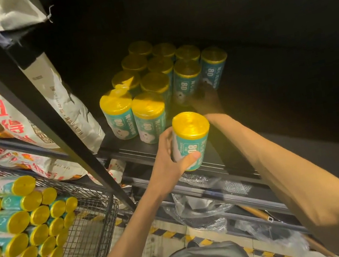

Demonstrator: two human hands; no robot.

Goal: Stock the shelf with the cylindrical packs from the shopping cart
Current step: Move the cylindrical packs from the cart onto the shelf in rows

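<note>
Several teal cylindrical packs with yellow tops [149,116] stand upright in rows on the dark shelf [276,116]. My left hand [168,157] grips one more cylindrical pack [191,138] upright just above the shelf's front edge, thumb across its label. My right hand [205,100] reaches deep into the shelf. It lies in shadow at the foot of the two rightmost standing packs [187,79]; its fingers are too dark to make out. At the lower left, the wire shopping cart [92,239] holds several of the same packs [19,221] lying on their sides.
A slanted black shelf post [57,123] runs between the cart and the shelf. Printed sacks [66,104] fill the bay to the left. Crumpled clear plastic [200,207] lies on the shelf below. Yellow-black floor tape [169,235] runs under me.
</note>
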